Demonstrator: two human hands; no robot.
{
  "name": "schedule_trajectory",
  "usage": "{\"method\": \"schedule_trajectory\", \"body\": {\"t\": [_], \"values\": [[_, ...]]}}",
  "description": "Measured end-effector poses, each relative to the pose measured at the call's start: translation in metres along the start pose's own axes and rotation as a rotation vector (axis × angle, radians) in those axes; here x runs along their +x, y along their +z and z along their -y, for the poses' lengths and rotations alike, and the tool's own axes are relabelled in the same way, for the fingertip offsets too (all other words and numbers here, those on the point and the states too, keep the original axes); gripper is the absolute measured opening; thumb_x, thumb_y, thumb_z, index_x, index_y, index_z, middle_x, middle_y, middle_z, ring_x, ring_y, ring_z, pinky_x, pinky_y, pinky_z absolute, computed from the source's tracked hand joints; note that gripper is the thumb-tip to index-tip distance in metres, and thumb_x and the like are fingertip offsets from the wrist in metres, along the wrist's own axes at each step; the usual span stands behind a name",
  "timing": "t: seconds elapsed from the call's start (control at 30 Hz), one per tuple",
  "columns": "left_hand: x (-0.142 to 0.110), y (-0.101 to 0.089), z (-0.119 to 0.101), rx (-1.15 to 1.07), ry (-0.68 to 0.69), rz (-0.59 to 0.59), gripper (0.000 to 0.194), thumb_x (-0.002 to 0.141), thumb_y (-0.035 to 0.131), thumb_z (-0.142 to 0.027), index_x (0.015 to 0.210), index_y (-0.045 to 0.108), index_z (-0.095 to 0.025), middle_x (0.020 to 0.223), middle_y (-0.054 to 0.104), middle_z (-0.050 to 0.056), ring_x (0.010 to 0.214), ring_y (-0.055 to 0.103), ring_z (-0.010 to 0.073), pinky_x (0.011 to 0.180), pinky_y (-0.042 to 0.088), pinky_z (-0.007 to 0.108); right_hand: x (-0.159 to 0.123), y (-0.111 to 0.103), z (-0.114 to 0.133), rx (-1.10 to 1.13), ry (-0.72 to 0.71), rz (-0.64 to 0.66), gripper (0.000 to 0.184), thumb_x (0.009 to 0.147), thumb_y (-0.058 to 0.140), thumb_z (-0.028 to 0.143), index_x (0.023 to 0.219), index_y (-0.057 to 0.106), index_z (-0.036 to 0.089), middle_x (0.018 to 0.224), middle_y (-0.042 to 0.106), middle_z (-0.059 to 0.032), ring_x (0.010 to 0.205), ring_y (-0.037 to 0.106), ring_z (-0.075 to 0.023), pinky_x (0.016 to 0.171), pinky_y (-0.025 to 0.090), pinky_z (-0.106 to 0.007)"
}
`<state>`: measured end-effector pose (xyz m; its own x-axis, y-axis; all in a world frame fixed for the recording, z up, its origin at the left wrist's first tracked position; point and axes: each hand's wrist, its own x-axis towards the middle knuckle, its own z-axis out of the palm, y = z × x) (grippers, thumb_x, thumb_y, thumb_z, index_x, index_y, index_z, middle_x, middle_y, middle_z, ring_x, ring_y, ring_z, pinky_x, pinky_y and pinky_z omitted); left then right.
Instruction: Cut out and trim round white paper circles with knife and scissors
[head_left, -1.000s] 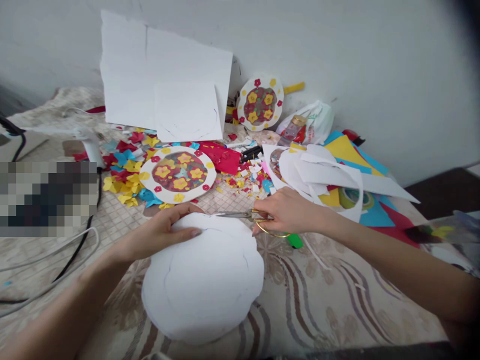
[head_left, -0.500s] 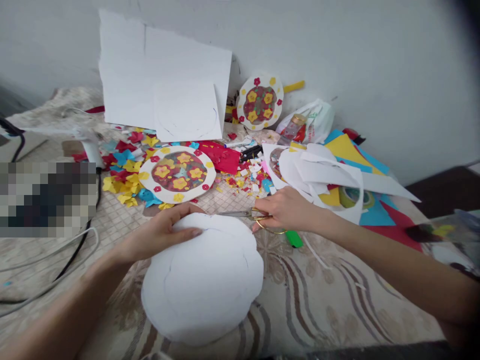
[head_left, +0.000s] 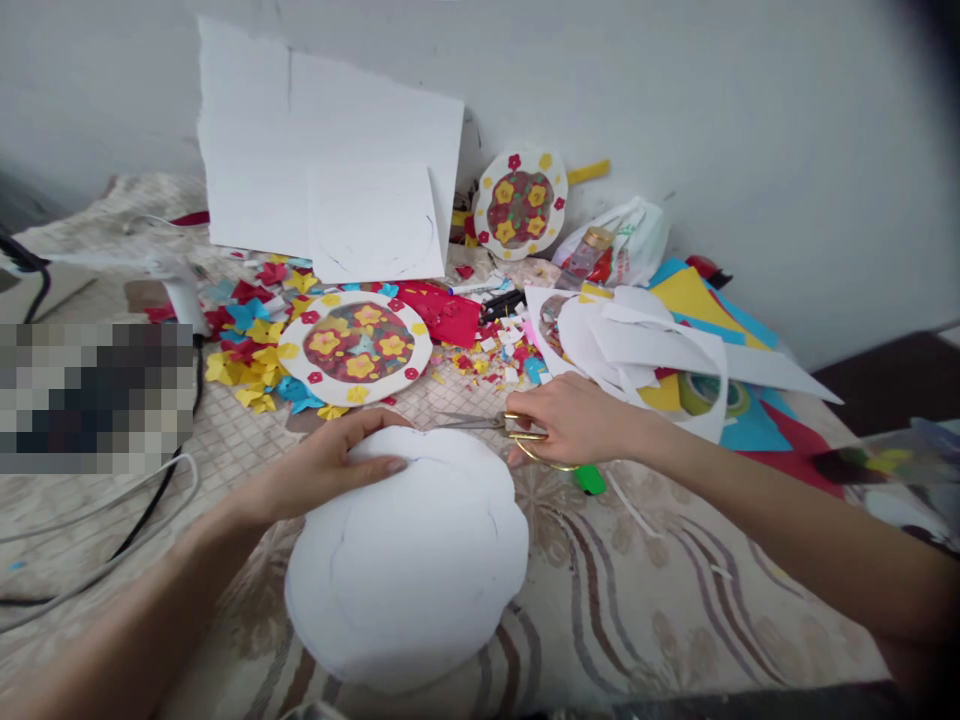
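Observation:
A rounded sheet of white paper (head_left: 420, 570) with a wavy right edge and faint pencil curves is held over the patterned cloth. My left hand (head_left: 337, 460) pinches its upper left edge, thumb on top and fingers behind. In my right hand (head_left: 570, 420) are gold-handled scissors (head_left: 487, 421), their blades parted and pointing left at the paper's top edge. A green piece (head_left: 590, 480) lies just below my right hand. Beyond my left hand rests a white oval frame (head_left: 420, 360) decorated with paper flowers.
A large white board (head_left: 337, 120) leans against the wall beside a round flowered fan (head_left: 521, 205). Folded paper flowers (head_left: 259, 360) are heaped at left. White offcuts (head_left: 660, 345) and coloured sheets (head_left: 750, 430) pile up at right. Cables (head_left: 150, 510) run along the left side.
The scissors' blades came together half a second ago and are parted again now, at the paper's top edge. My left hand and the paper have barely moved.

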<state>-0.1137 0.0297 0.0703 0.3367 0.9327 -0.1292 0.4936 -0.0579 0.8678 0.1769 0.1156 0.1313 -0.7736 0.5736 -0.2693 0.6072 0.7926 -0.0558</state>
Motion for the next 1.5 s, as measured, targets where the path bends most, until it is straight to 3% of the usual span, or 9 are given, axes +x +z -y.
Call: {"method": "schedule_trajectory", "body": {"t": [0.23,0.57,0.73,0.83,0.97,1.07,1.17,1.3,1.5], "values": [[0.0,0.001,0.003,0.028,0.025,-0.03,0.046,0.084,0.066,-0.055,0.119,0.066,-0.024,0.115,0.072,0.006,0.102,0.067,0.0269,0.086,0.054,0.033,0.003,-0.007,0.002,-0.087,-0.046,0.044,0.035,0.09,0.062,0.049,0.074,0.061,0.018,0.064,0.066,-0.0017,0.057,0.052,-0.0133,0.056,0.018,-0.026],[-0.001,0.003,0.003,0.042,-0.056,-0.038,0.047,0.084,0.063,-0.058,0.112,0.06,-0.021,0.105,0.071,0.007,0.09,0.067,0.0258,0.074,0.054,0.033,0.002,-0.013,-0.008,-0.161,-0.105,0.006,0.031,0.091,0.061,0.044,0.074,0.059,0.018,0.063,0.063,-0.0008,0.055,0.046,-0.0127,0.056,0.015,-0.027],[-0.002,0.004,0.005,0.008,-0.025,-0.048,0.047,0.085,0.064,-0.057,0.116,0.061,-0.021,0.113,0.07,0.008,0.1,0.066,0.0263,0.082,0.054,0.034,0.004,-0.013,-0.012,-0.009,-0.019,0.003,0.031,0.09,0.058,0.039,0.068,0.051,0.019,0.059,0.055,0.0015,0.054,0.043,-0.012,0.056,0.019,-0.026],[0.0,0.004,0.009,-0.036,-0.019,-0.057,0.048,0.087,0.062,-0.057,0.121,0.059,-0.022,0.117,0.069,0.008,0.102,0.066,0.026,0.081,0.055,0.033,0.004,0.003,-0.013,0.213,0.087,-0.064,0.04,0.09,0.056,0.05,0.065,0.044,0.02,0.057,0.046,0.0033,0.054,0.04,-0.0116,0.056,0.022,-0.026],[0.0,0.004,0.012,-0.109,-0.064,-0.089,0.055,0.086,0.064,-0.06,0.127,0.057,-0.024,0.116,0.069,0.007,0.092,0.067,0.0244,0.069,0.055,0.029,0.0,0.038,-0.008,0.627,0.199,-0.229,0.053,0.085,0.052,0.068,0.065,0.045,0.02,0.061,0.046,0.0026,0.056,0.041,-0.0112,0.053,0.027,-0.025],[-0.001,0.006,0.013,-0.221,-0.133,-0.08,0.064,0.085,0.065,-0.063,0.135,0.052,-0.025,0.101,0.071,0.005,0.076,0.067,0.0215,0.059,0.053,0.027,-0.005,0.061,0.004,1.06,0.305,-0.159,0.053,0.075,0.062,0.07,0.08,0.057,0.018,0.067,0.055,0.0026,0.047,0.039,-0.0087,0.045,0.03,-0.024],[-0.001,0.01,0.015,-0.334,-0.195,-0.101,0.067,0.088,0.057,-0.069,0.138,0.053,-0.025,0.099,0.073,0.006,0.076,0.069,0.023,0.056,0.052,0.027,-0.011,0.078,0.014,1.303,0.337,-0.16,0.049,0.069,0.072,0.064,0.08,0.057,0.019,0.058,0.05,0.0057,0.044,0.041,-0.0088,0.042,0.032,-0.023],[0.004,0.014,0.023,-0.583,-0.208,-0.093,0.069,0.093,0.043,-0.073,0.14,0.052,-0.023,0.11,0.075,0.012,0.092,0.072,0.0289,0.068,0.056,0.034,-0.019,0.096,0.013,1.431,0.348,-0.252,0.043,0.071,0.074,0.057,0.073,0.055,0.019,0.055,0.05,0.0052,0.047,0.043,-0.0091,0.044,0.032,-0.023],[0.011,0.014,0.03,-0.636,-0.192,-0.104,0.066,0.09,0.053,-0.071,0.131,0.06,-0.02,0.113,0.076,0.014,0.104,0.07,0.0282,0.084,0.054,0.037,-0.027,0.119,0.001,1.412,0.431,-0.326,0.038,0.076,0.071,0.055,0.076,0.056,0.02,0.055,0.051,0.0048,0.045,0.044,-0.0103,0.042,0.032,-0.024]]}}
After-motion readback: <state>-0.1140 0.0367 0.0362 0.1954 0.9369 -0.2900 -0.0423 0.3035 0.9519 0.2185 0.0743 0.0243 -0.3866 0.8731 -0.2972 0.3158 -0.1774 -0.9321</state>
